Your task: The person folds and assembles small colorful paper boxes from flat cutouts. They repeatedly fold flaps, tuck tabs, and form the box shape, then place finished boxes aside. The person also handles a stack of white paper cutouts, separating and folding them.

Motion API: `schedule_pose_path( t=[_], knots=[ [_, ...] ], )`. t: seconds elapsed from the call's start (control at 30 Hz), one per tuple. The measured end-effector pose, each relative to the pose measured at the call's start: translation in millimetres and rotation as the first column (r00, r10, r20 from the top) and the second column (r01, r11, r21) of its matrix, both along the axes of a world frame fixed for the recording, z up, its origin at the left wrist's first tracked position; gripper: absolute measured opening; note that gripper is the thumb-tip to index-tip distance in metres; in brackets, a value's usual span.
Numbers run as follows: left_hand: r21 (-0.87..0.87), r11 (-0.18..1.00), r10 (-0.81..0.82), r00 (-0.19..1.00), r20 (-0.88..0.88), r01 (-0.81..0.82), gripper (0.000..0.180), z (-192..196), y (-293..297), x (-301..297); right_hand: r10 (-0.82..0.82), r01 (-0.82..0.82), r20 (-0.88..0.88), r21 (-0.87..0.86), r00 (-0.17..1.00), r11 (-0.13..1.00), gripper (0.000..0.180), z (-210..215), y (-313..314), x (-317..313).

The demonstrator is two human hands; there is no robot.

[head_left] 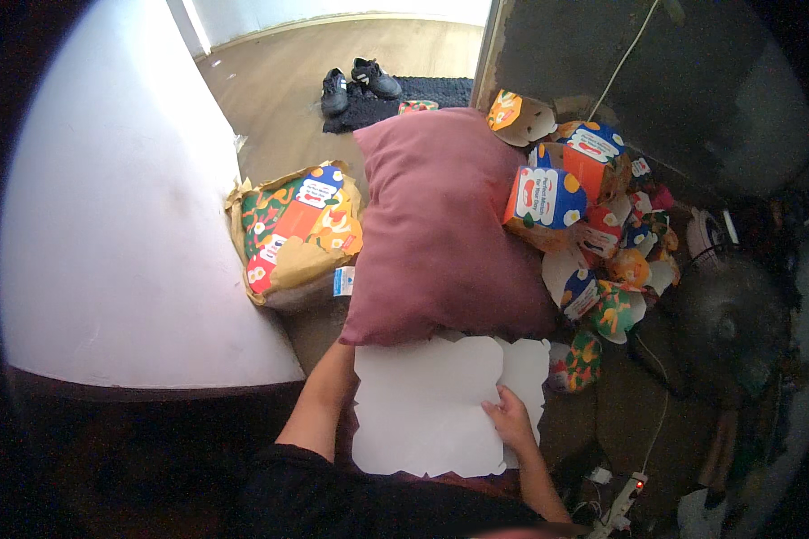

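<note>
The right hand [511, 420] lies flat on a white card sheet [431, 404]. Its fingers [494, 410] are spread a little and press down on a fold line near the right side of the sheet. They grip nothing. The left hand cannot be seen. Its arm goes up under the left side of the sheet, so I cannot tell if those fingers are wide or shut. The sheet is a flat box not yet folded, white side up, with zigzag edges. It rests over the lap, close to the body, and its top edge touches the pink pillow [436, 225]. I think the step here is folding the right flap. To do it well, the fingers should stay right on the line and slide along it, so the fold comes out straight. The hidden hand should hold the sheet steady from below. Push softly, or the thin card may bend in the wrong place or tear at the points. On the floor to the right of the pillow lies a heap of folded bright boxes [593, 225]. To the left of the pillow, by the white wall [117, 225], sits a paper-wrapped pack [298, 235] of flat sheets. Two black shoes [358, 85] stand on a dark mat [422, 94] at the far end of the floor.
</note>
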State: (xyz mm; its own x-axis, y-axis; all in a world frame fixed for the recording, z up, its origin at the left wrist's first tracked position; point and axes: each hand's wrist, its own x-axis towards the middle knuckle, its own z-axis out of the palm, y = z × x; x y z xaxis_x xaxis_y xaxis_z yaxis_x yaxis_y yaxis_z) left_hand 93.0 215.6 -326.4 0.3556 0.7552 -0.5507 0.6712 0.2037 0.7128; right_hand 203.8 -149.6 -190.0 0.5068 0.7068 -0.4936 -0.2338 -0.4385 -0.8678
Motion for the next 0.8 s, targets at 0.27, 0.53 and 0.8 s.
schedule_pose_path(
  t=[0.27,0.53,0.8],
  knots=[
    [-0.392,0.884,-0.106,0.926,0.362,0.254,0.042,40.6,-57.2,-63.5,-0.014,0.013,0.013,0.057,1.000,0.998,0.041,12.9,5.3,-2.1],
    [-0.519,0.847,0.164,0.872,0.461,0.115,0.042,49.7,-82.3,-78.1,-0.007,0.007,0.006,0.067,1.000,0.998,0.039,14.9,8.0,-1.9],
    [-0.461,0.776,0.621,0.654,0.432,-0.431,0.042,19.0,-5.9,-3.9,-0.071,0.085,-0.108,0.130,0.992,0.988,0.050,9.2,3.4,-3.6]
  ],
)
